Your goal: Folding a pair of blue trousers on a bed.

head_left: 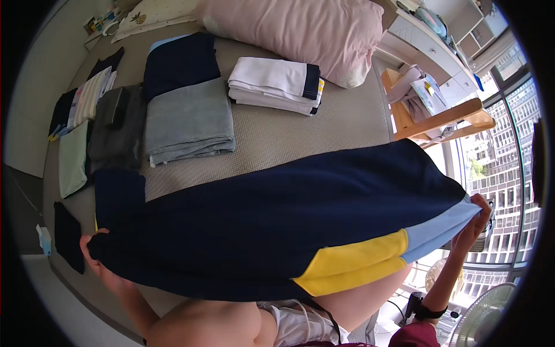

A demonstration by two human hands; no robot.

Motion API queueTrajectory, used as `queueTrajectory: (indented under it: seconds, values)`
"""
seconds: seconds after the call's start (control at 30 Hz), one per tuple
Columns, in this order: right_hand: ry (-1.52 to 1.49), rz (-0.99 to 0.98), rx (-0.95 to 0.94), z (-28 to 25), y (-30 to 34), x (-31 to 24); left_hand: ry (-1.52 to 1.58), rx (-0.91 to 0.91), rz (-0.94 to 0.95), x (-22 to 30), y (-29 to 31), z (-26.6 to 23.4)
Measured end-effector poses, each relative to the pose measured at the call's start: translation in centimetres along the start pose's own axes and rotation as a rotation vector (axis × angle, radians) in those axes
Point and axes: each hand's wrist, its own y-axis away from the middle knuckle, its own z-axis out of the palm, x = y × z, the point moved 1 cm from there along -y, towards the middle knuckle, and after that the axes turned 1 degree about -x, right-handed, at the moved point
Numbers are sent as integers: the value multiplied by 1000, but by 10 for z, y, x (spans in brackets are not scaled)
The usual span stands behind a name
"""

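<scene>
Navy trousers (260,214) with yellow and light blue panels are stretched lengthwise between my hands, over my lap and the near edge of the bed. My left hand (99,257) grips the gathered dark end at the left. At the right, my right hand (475,222) is closed on the light blue end and holds it raised. The cloth hides part of the fingers of both hands. Close to my left hand, a folded navy cloth (119,194) and a small black cloth (68,237) lie on the bed.
Folded grey cloth (191,121), navy clothes (180,65), white clothes (274,84) and a dark grey pile (117,139) rest on the bed (312,136). A pink pillow (300,32) lies behind. On the right stand a wooden chair (439,118) and a fan (483,318).
</scene>
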Motion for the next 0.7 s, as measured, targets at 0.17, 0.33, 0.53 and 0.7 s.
queueTrajectory:
  seconds: [0.17,0.33,0.53,0.7]
  values:
    - [46,148,-41,-16,10,-14,20,-76,-126,2,1,16]
    - [111,250,-170,9,16,-7,-222,-6,-142,-8,-2,11]
    - [109,93,96,26,5,3,-96,3,-46,4,-10,13]
    - [98,91,10,-7,17,31,18,-166,-42,-3,-9,-9]
